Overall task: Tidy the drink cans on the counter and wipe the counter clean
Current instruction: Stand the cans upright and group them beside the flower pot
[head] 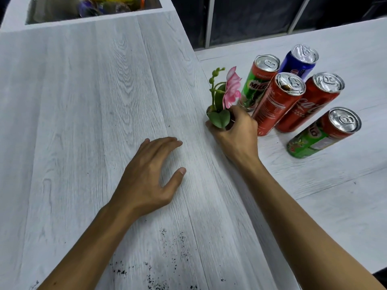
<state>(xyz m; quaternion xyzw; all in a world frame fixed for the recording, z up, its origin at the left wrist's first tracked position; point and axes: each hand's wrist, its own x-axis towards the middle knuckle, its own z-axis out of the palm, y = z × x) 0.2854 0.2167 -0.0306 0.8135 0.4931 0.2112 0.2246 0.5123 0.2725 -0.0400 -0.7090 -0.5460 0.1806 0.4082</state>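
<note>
At the surface's (83,122) right, five cans (278,101) stand bunched together — tidying looks nearly done. Right grip (236,135) clasps a potted flower (231,86) beside them, left grip (146,174) wide and empty — dark crumbs (167,258) not yet wiped.

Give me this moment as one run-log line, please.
right hand: grips potted flower | left hand: open, empty | cans: five, grouped | counter: dark specks unwiped

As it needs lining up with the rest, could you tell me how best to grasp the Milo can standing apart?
Grip the Milo can round mid-body, coming from its near right side: it stands upright, with bare counter there, while a Coca-Cola can crowds its far left.
</note>
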